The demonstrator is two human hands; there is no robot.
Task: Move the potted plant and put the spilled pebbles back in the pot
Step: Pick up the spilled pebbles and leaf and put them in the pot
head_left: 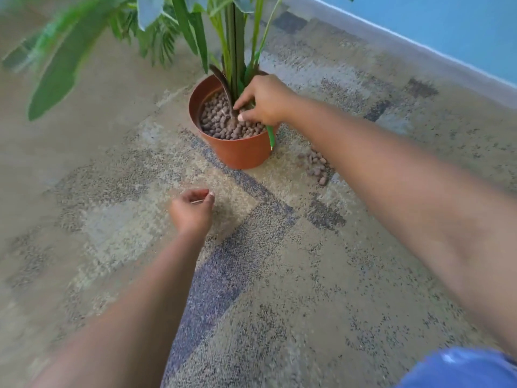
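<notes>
Right hand (pixel 265 100) is pinching loose over the pot (pixel 237 152), left hand (pixel 193 210) curling empty; spilled pebbles (pixel 316 166) at pot's 4 o'clock are looking light, rolly, needing scooping.

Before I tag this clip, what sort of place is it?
Probably an office or a similar indoor room: patchwork carpet tiles cover the floor, a pale baseboard runs under a blue wall, and a terracotta-coloured pot stands on the carpet.
</notes>
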